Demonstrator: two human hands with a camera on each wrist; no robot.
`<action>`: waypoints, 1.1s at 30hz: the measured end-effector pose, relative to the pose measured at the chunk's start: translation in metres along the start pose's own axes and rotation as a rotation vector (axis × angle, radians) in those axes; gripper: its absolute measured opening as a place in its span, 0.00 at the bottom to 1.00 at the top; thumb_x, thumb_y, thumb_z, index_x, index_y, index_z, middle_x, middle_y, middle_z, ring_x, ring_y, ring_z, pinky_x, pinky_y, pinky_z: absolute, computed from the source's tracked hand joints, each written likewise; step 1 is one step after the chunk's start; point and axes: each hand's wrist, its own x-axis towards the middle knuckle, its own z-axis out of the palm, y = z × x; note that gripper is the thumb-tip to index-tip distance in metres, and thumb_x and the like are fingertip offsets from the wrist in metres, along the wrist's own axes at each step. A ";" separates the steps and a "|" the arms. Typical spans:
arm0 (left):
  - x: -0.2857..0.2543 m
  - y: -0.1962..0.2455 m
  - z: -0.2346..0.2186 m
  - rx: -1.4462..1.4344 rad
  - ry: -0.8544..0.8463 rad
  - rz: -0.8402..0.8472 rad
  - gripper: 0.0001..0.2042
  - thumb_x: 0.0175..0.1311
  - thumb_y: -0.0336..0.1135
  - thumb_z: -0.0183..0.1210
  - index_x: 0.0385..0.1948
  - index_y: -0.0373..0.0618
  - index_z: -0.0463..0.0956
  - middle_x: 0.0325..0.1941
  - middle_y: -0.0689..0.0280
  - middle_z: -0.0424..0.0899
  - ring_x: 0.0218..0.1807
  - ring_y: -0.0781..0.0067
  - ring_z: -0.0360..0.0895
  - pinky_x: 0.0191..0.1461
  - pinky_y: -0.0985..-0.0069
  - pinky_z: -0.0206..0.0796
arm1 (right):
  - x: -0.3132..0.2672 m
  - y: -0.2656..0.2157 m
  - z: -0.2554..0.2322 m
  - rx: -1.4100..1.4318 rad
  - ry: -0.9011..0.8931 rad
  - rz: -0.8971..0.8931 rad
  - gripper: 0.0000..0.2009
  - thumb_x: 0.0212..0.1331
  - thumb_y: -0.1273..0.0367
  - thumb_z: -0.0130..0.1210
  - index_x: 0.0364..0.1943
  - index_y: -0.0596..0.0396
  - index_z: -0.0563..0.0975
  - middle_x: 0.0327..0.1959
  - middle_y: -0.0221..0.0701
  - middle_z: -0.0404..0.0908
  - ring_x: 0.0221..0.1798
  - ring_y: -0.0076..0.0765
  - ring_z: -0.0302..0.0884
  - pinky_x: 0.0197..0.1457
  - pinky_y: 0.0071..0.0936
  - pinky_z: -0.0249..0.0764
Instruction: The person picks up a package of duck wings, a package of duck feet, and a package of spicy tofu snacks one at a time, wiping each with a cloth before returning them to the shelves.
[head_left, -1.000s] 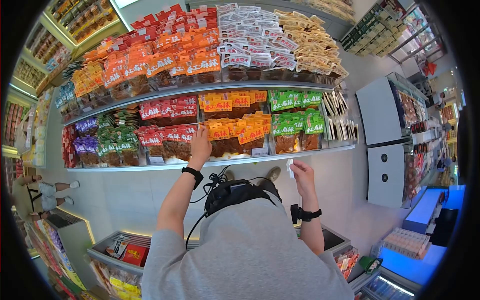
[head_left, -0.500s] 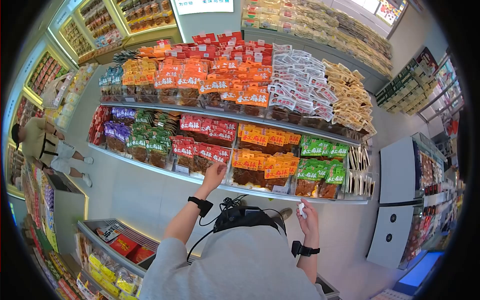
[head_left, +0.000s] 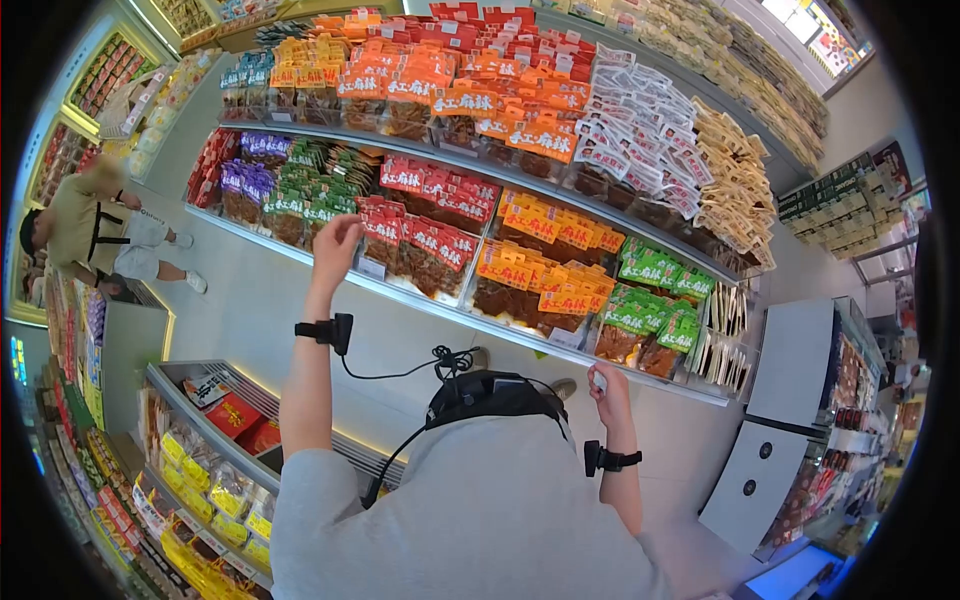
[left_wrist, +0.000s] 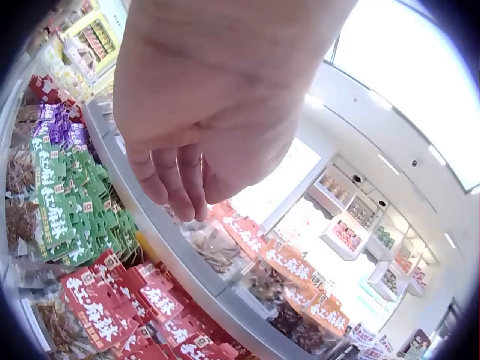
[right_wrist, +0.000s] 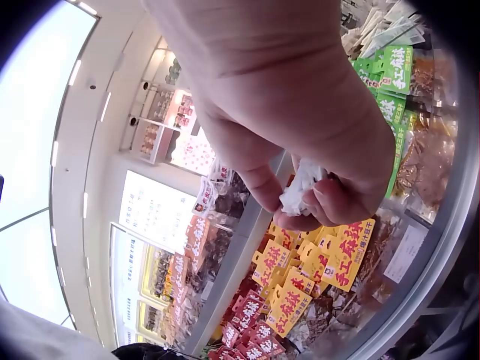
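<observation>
My left hand (head_left: 337,250) hangs in the air before the lower shelf, near the green packets (head_left: 300,195) and red packets (head_left: 432,240). In the left wrist view its fingers (left_wrist: 180,176) are loosely bent and hold nothing. My right hand (head_left: 612,395) is at the front edge of the shelf, below the green-labelled packets (head_left: 640,310). A crumpled white thing (right_wrist: 302,187) is pinched between its thumb and fingers in the right wrist view. Orange-yellow packets (head_left: 545,280) stand between the two hands.
An upper shelf (head_left: 400,140) holds orange, red, white and tan packets. A person (head_left: 95,230) stands at the left. A low display case (head_left: 215,440) is at the lower left, a grey cabinet (head_left: 755,480) at the right. A black cable (head_left: 390,375) hangs at my waist.
My left hand has moved left, away from the red and orange packets, and lifted off the shelf. The right hand still holds the white thing. The head view has shifted and turned.
</observation>
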 end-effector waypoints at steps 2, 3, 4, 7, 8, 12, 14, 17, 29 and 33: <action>0.006 0.010 -0.026 0.071 0.049 -0.107 0.09 0.69 0.29 0.54 0.46 0.36 0.77 0.40 0.64 0.85 0.45 0.75 0.81 0.50 0.79 0.71 | -0.003 -0.001 -0.003 -0.062 -0.001 -0.023 0.08 0.65 0.65 0.52 0.33 0.53 0.75 0.26 0.25 0.75 0.24 0.19 0.65 0.23 0.16 0.58; 0.007 0.003 -0.036 0.091 0.063 -0.086 0.09 0.69 0.29 0.54 0.46 0.36 0.77 0.40 0.64 0.85 0.45 0.76 0.81 0.49 0.79 0.71 | -0.005 0.000 -0.005 -0.058 0.015 -0.007 0.07 0.64 0.65 0.53 0.32 0.53 0.75 0.26 0.25 0.75 0.23 0.18 0.65 0.23 0.16 0.57; 0.006 -0.004 -0.045 0.115 0.085 -0.060 0.09 0.68 0.29 0.55 0.45 0.37 0.78 0.40 0.64 0.85 0.45 0.76 0.81 0.49 0.78 0.71 | -0.005 0.002 -0.005 -0.055 0.021 0.008 0.07 0.64 0.66 0.53 0.32 0.53 0.75 0.26 0.25 0.75 0.23 0.18 0.65 0.22 0.16 0.57; -0.021 -0.027 -0.046 0.317 -0.046 -0.065 0.08 0.64 0.31 0.59 0.41 0.37 0.78 0.36 0.60 0.85 0.39 0.70 0.81 0.44 0.74 0.73 | 0.001 0.017 -0.019 -0.066 0.040 0.039 0.07 0.63 0.64 0.55 0.31 0.52 0.76 0.23 0.24 0.75 0.21 0.19 0.65 0.22 0.17 0.57; -0.039 -0.036 -0.037 0.370 -0.128 -0.143 0.11 0.64 0.34 0.60 0.42 0.37 0.79 0.37 0.58 0.86 0.39 0.66 0.82 0.45 0.71 0.74 | 0.003 0.022 -0.021 -0.060 0.052 0.051 0.07 0.62 0.64 0.55 0.31 0.51 0.76 0.22 0.24 0.74 0.20 0.20 0.65 0.22 0.17 0.57; -0.143 -0.107 0.023 0.521 -0.814 -0.540 0.36 0.61 0.65 0.56 0.57 0.39 0.73 0.51 0.52 0.83 0.51 0.59 0.81 0.53 0.64 0.73 | 0.008 0.027 -0.024 -0.040 0.027 0.075 0.07 0.62 0.64 0.56 0.32 0.51 0.76 0.22 0.24 0.74 0.20 0.20 0.65 0.22 0.17 0.56; -0.189 -0.077 0.056 0.425 -1.134 -0.956 0.44 0.59 0.74 0.48 0.63 0.41 0.68 0.57 0.53 0.80 0.57 0.59 0.78 0.61 0.61 0.69 | 0.015 0.021 -0.020 -0.041 0.016 0.094 0.06 0.61 0.64 0.56 0.32 0.51 0.76 0.22 0.24 0.74 0.20 0.20 0.65 0.22 0.17 0.56; -0.247 -0.074 0.081 0.083 -1.089 -1.060 0.31 0.65 0.61 0.53 0.59 0.42 0.72 0.52 0.58 0.81 0.50 0.67 0.79 0.56 0.69 0.72 | 0.022 0.013 -0.021 -0.059 -0.009 0.117 0.06 0.62 0.65 0.56 0.33 0.52 0.76 0.24 0.25 0.75 0.21 0.20 0.65 0.22 0.16 0.56; -0.386 -0.038 0.058 -0.334 0.455 -0.903 0.09 0.67 0.39 0.59 0.34 0.44 0.78 0.27 0.73 0.75 0.31 0.81 0.71 0.38 0.79 0.66 | 0.073 -0.050 -0.036 -0.430 -0.358 0.177 0.07 0.63 0.65 0.54 0.31 0.52 0.76 0.24 0.25 0.74 0.23 0.19 0.64 0.23 0.17 0.55; -0.483 -0.048 0.055 -0.227 0.862 -1.020 0.07 0.66 0.36 0.57 0.34 0.42 0.77 0.26 0.72 0.75 0.29 0.79 0.71 0.35 0.78 0.65 | 0.085 -0.059 -0.032 -0.528 -0.440 0.226 0.07 0.63 0.65 0.54 0.32 0.53 0.75 0.24 0.25 0.74 0.22 0.19 0.64 0.22 0.17 0.56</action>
